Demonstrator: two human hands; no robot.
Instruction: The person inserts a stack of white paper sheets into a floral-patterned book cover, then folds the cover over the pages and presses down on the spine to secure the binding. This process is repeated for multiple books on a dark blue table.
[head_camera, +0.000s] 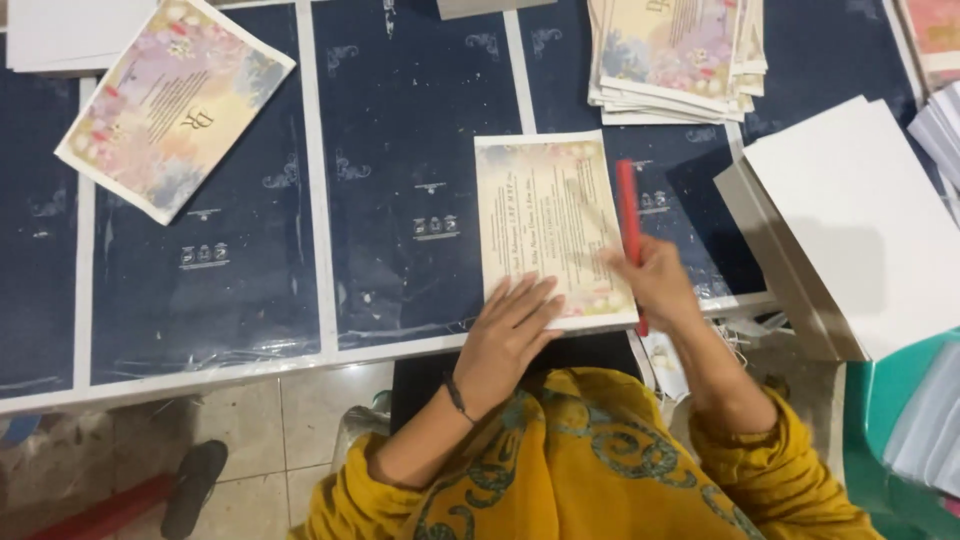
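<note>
Item: card (545, 215), pinned flat under our splayed left hand (510, 325); right hand (655, 280) grips red stick (628, 215) along its edge; we press evenly, judging alignment.

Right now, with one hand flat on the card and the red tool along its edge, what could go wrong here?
The left hand pins only the near corner of the card, so the far end might shift under the red tool that the right hand holds. The card's near edge sits at the table edge, so it could slide off. The card stack looks uneven and may topple if bumped.
</note>
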